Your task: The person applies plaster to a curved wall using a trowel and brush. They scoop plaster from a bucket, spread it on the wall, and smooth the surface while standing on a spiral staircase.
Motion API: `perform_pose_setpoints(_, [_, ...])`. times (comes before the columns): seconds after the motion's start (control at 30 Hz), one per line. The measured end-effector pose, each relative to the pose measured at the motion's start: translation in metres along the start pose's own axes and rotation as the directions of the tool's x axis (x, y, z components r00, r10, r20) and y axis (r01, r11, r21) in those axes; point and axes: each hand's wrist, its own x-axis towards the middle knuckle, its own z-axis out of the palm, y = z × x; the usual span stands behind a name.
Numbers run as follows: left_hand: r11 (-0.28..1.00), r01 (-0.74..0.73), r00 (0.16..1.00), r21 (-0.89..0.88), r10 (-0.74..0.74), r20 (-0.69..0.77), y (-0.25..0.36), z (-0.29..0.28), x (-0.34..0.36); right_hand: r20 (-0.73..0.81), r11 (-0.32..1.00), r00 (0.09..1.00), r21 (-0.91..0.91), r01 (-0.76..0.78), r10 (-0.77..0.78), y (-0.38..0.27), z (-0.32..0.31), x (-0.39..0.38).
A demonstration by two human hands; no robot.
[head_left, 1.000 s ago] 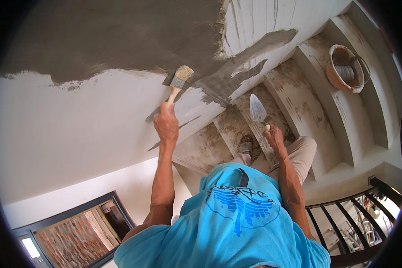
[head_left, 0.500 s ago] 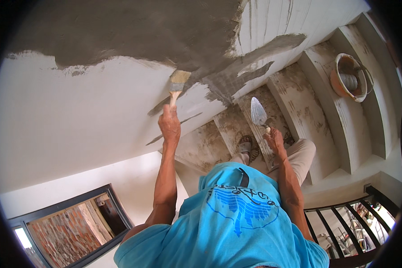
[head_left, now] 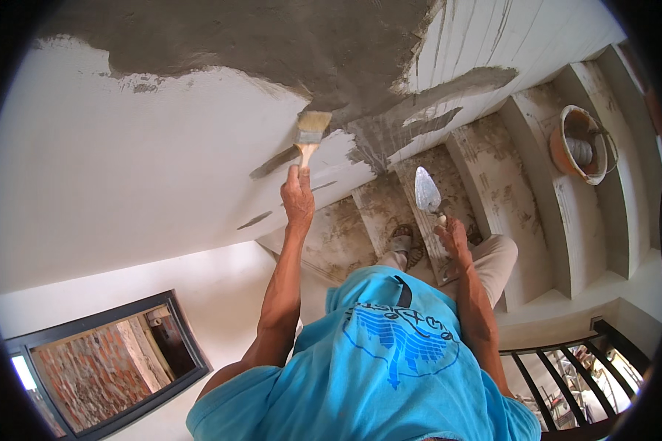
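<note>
My left hand (head_left: pixel 298 198) is closed round the wooden handle of a flat paintbrush (head_left: pixel 309 147), whose pale bristles lie at the ragged lower edge of a grey coating (head_left: pixel 250 44) on the white wall (head_left: pixel 140 184). In my right hand (head_left: pixel 452 237) is a pointed trowel (head_left: pixel 427 189), its metal blade raised over the stairs and apart from the wall. Short grey streaks mark the white surface below the brush. My blue shirt fills the lower middle of the view.
Concrete steps (head_left: pixel 507 206) stained with grey climb to the right, with an orange bucket (head_left: pixel 566 151) on an upper one. My sandalled foot (head_left: pixel 402 239) rests on a step. A black curved railing (head_left: pixel 563 389) is at lower right, a dark-framed window (head_left: pixel 103 367) at lower left.
My left hand and brush shifted a little down, then rightward. The view has turned slightly, so the stairs and bucket sit lower in it. The trowel stays in my right hand, nearly still.
</note>
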Motion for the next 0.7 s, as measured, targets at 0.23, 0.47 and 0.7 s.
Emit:
perform_pose_setpoints(0.23, [0.998,0.028,0.987,0.065,-0.038,0.158,-0.022,0.008,-0.049,-0.010,0.998,0.999,0.050,-0.030,0.031,-0.022,-0.012,-0.006])
perform_pose_setpoints(0.47, [1.000,0.000,0.995,-0.020,0.001,0.096,0.008,0.026,0.010,-0.036,0.998,0.999,0.049,-0.035,0.037,-0.007,-0.001,-0.006])
perform_pose_setpoints(0.7, [0.996,-0.015,0.986,0.083,0.001,0.167,-0.028,0.039,-0.046,-0.039,0.997,0.998,0.072,-0.042,0.045,-0.025,-0.015,-0.009])
